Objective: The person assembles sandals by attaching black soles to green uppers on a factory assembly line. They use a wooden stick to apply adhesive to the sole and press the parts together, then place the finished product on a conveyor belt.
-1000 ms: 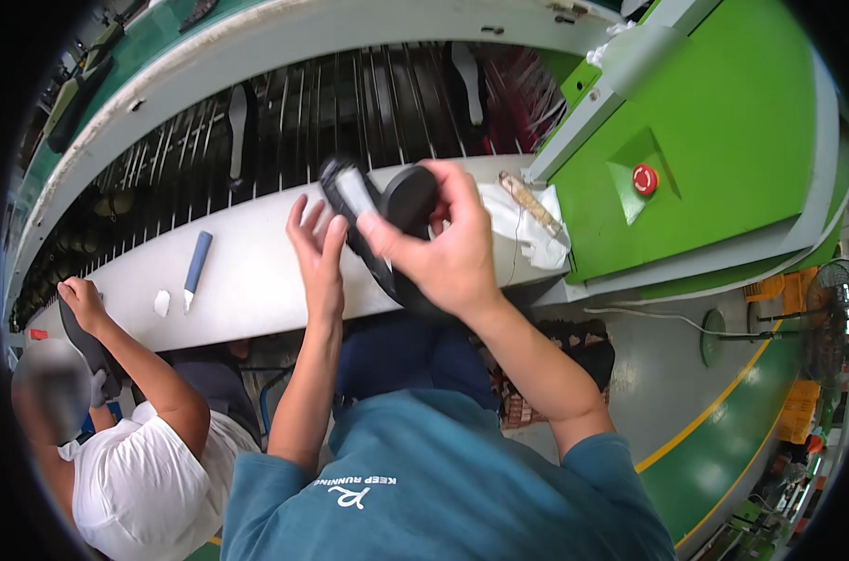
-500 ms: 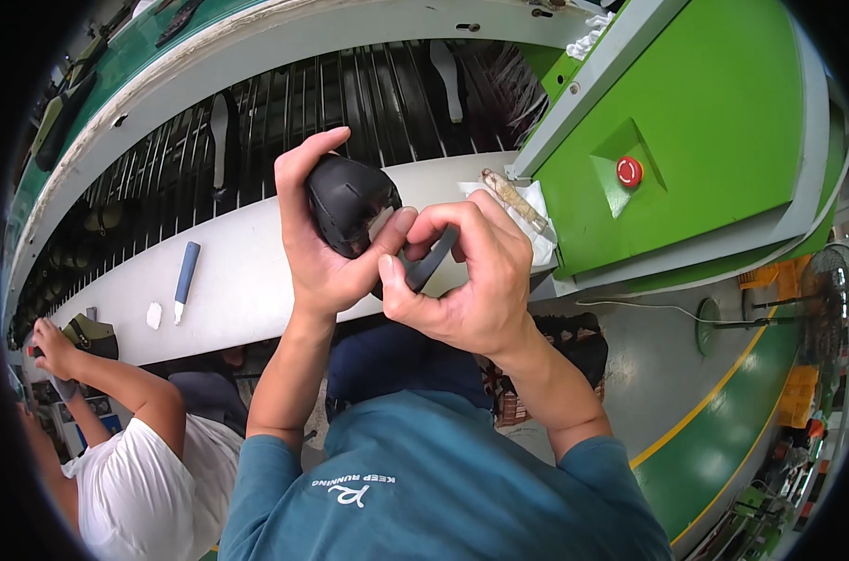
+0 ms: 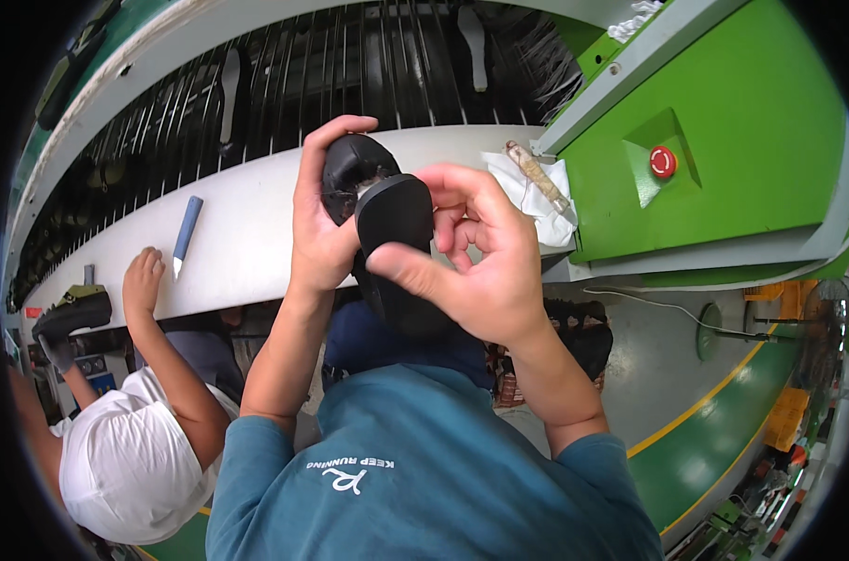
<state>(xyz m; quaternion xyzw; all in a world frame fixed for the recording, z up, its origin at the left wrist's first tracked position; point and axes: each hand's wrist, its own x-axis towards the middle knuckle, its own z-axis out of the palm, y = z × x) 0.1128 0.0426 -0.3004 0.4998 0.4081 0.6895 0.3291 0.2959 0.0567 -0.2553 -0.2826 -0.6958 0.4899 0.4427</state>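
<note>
Above the white worktop, my left hand (image 3: 326, 248) is wrapped round a black shoe upper (image 3: 354, 168), its thumb tucked near the sole. A flat black sole (image 3: 396, 217) stands tilted against the upper, its smooth face toward me. A pale patch shows in the gap between the two. My right hand (image 3: 485, 257) grips the sole, with the thumb across its face and the index finger at its far edge; the other fingers curl loosely to the side. The thumb is slightly blurred. Lower down, the rest of the shoe (image 3: 396, 304) is partly hidden by my right hand.
A blue-handled blade (image 3: 188, 234) lies on the white worktop (image 3: 246, 224), beside a co-worker's hand (image 3: 144, 280). Another shoe (image 3: 73, 313) is at the co-worker's other hand. A taped stick (image 3: 536, 176) rests on white paper. On the right stands a green machine with a red button (image 3: 663, 162).
The sole has swung from edge-on to face me, and my right thumb has moved across it. The co-worker's hand has come onto the worktop, where a white wad lay.
</note>
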